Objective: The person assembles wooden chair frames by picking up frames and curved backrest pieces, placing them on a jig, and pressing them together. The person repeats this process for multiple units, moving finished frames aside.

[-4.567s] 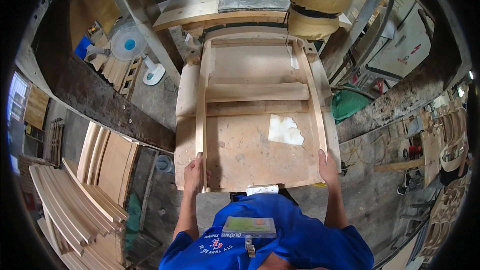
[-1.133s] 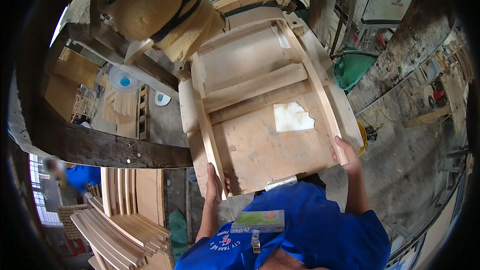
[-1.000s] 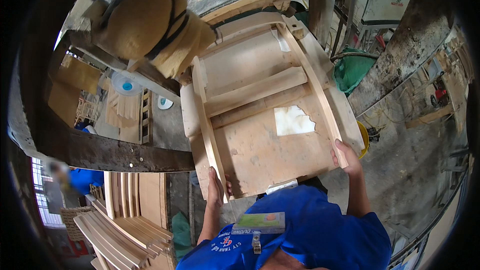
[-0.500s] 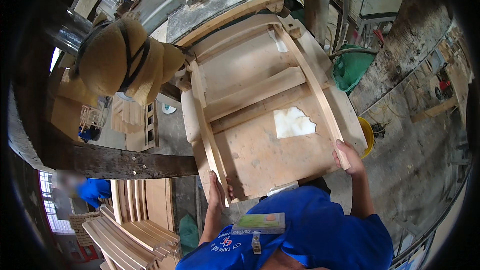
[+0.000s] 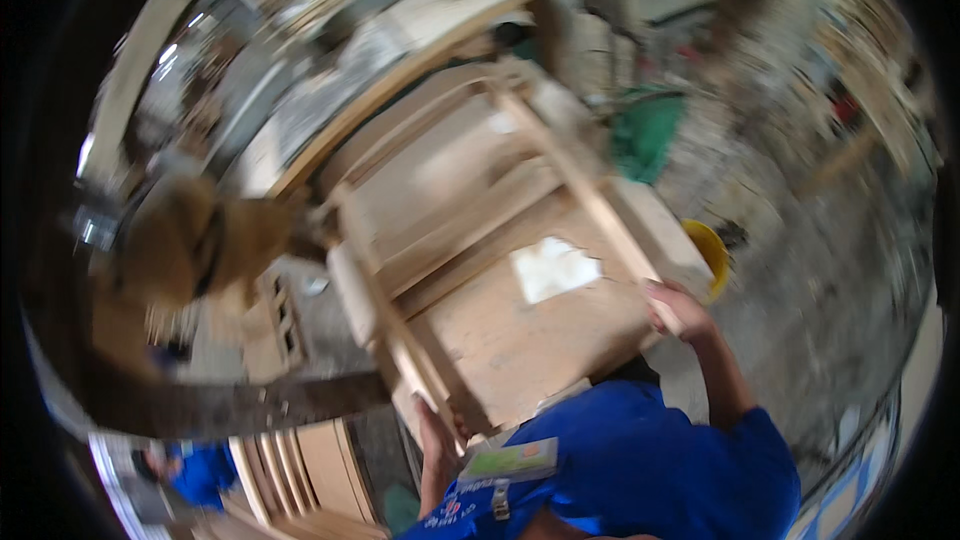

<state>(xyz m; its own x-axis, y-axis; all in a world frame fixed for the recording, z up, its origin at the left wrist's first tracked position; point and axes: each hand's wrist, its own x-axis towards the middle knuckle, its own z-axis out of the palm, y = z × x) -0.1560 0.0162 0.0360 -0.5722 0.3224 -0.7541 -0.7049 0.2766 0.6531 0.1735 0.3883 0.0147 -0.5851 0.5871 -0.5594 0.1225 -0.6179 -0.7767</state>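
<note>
A pale wooden frame [image 5: 596, 208], with two long side rails, a curved far rail and a broad crosspiece, lies over a worn wooden board. It looks like a chair part. My left hand [image 5: 436, 430] is closed around the near end of its left rail. Around the near end of the right rail, my right hand [image 5: 682, 312] is closed too. Through the frame shows the bare board [image 5: 490, 355] with a torn white patch [image 5: 556, 270] on it. Motion smears the far part of the frame.
Beyond the board stands a wood-edged machine table [image 5: 340, 135]. A padded, strapped tan form [image 5: 170, 240] is at the left. To the right are a green bag [image 5: 645, 135] and a yellow bucket [image 5: 708, 250]. Stacked wooden parts [image 5: 290, 475] and a person in blue [image 5: 200, 477] are at lower left.
The whole view has swung, so the frame, board and surroundings appear turned and mostly shifted left, with blur. Both hands keep their hold on the same rail ends.
</note>
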